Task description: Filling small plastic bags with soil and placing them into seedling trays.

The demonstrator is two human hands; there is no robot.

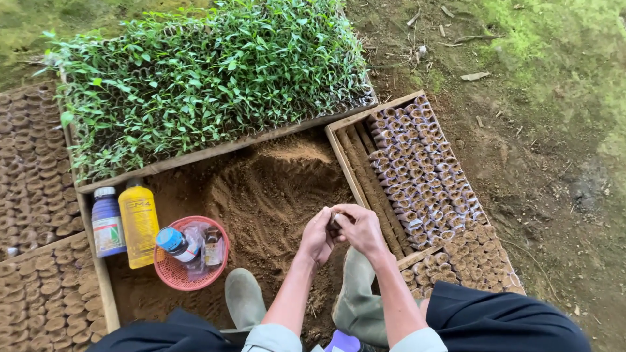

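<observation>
My left hand (317,236) and my right hand (360,229) meet above a mound of loose brown soil (261,195). Together they pinch a small soil-filled seedling pot (334,220), mostly hidden between the fingers. Just right of my hands lies a wooden tray (339,140) packed with rows of small plastic-wrapped pots (424,169). Behind the soil stands a wooden tray of dense green seedlings (208,72).
A yellow bottle (139,225) and a blue-labelled bottle (107,221) stand at the left. Beside them a pink basket (171,272) holds small bottles. Trays of soil pots (32,195) fill the far left. My grey boots (244,300) rest on the soil.
</observation>
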